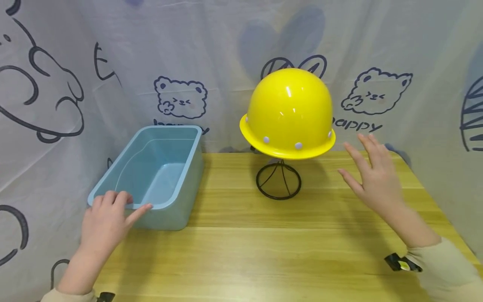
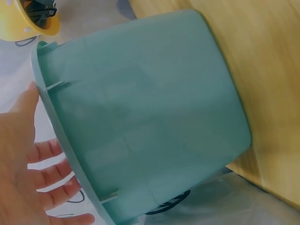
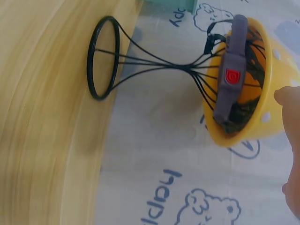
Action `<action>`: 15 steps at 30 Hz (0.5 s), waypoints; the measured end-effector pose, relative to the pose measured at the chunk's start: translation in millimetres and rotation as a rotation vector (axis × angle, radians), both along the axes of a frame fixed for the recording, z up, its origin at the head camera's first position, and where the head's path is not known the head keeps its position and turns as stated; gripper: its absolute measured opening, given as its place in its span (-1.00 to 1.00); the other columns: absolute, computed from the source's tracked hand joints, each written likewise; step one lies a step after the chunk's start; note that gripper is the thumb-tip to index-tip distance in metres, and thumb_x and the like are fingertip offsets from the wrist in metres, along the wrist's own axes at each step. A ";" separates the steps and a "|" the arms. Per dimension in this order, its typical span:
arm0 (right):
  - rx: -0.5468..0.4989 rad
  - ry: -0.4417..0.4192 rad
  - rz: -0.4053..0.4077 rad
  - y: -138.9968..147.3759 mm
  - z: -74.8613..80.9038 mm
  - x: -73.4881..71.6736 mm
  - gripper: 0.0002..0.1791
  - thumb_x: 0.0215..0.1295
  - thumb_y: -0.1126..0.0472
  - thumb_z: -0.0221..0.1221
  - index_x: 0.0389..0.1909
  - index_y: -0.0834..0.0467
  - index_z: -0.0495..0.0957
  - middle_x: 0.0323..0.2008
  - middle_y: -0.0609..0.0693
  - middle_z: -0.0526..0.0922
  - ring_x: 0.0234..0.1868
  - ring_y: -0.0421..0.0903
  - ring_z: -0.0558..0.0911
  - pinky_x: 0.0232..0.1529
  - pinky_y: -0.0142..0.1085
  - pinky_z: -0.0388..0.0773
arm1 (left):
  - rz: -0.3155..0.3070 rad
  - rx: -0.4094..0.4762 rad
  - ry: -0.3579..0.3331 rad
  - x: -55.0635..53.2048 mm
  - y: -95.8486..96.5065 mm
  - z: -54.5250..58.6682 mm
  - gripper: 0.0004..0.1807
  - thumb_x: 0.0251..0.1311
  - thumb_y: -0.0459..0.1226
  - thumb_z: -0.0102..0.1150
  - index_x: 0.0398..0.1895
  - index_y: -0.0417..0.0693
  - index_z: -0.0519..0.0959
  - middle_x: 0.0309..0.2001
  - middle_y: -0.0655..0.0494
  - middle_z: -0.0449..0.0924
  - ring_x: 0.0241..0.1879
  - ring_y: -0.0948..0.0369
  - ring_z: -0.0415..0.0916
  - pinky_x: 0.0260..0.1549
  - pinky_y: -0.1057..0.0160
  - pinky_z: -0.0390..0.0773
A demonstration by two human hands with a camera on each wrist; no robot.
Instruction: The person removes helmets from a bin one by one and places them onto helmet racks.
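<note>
A glossy yellow hard hat (image 1: 290, 113) sits on a black wire stand (image 1: 279, 197) at the back of the table. Beneath the hat, the right wrist view shows its grey headband (image 3: 230, 75) and dark straps. My right hand (image 1: 377, 176) is to the right of the hat, fingers spread and holding nothing. To the left stands a blue-green plastic bin (image 1: 192, 180), its visible floor bare. My left hand (image 1: 107, 218) is at the bin's near rim, with fingers over the edge and thumb along it; firm contact cannot be told.
The wooden table (image 1: 256, 256) carries the bin and the stand. A pale curtain (image 1: 222, 54) with drawn bears hangs close behind the table and along both sides. Dark straps or devices (image 1: 403, 263) are on both wrists.
</note>
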State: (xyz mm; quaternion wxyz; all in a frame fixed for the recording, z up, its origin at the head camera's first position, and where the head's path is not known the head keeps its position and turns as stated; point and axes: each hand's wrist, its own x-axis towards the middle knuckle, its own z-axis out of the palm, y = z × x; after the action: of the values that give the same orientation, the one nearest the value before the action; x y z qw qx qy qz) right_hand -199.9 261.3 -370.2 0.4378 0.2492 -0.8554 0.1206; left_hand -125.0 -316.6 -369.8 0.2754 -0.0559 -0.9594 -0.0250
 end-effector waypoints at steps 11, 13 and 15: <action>-0.112 -0.011 -0.083 30.9 -10.9 10.4 -0.22 0.40 -0.38 -0.16 0.26 0.21 0.41 0.31 0.38 0.33 0.43 0.33 0.22 0.45 0.18 0.06 | -0.051 -0.054 0.103 -5.0 1.9 11.0 -0.48 -0.03 0.14 0.36 -0.35 -0.14 0.58 -0.43 -0.17 0.58 -0.52 -0.14 0.45 -0.78 0.06 0.27; -0.120 -0.002 -0.094 36.8 -15.5 11.4 -0.22 0.40 -0.36 -0.15 0.25 0.23 0.41 0.29 0.40 0.34 0.42 0.35 0.23 0.45 0.18 0.07 | -0.041 -0.043 0.076 -4.8 3.8 14.2 -0.51 0.02 0.12 0.35 -0.32 -0.14 0.59 -0.37 -0.20 0.60 -0.46 -0.18 0.48 -0.73 -0.02 0.34; -0.121 -0.001 -0.105 42.2 -20.5 12.6 -0.21 0.41 -0.36 -0.14 0.24 0.25 0.41 0.28 0.41 0.35 0.41 0.36 0.24 0.44 0.18 0.08 | -0.019 -0.025 0.036 -4.1 6.7 17.7 -0.52 0.06 0.11 0.33 -0.28 -0.13 0.60 -0.29 -0.23 0.61 -0.37 -0.22 0.50 -0.62 -0.12 0.41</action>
State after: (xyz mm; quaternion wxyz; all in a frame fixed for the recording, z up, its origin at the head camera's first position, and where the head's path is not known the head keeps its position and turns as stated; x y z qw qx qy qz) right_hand -187.3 303.6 -390.7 0.4572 0.1769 -0.8588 0.1490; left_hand -129.1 -309.9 -352.1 0.2919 -0.0687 -0.9539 -0.0146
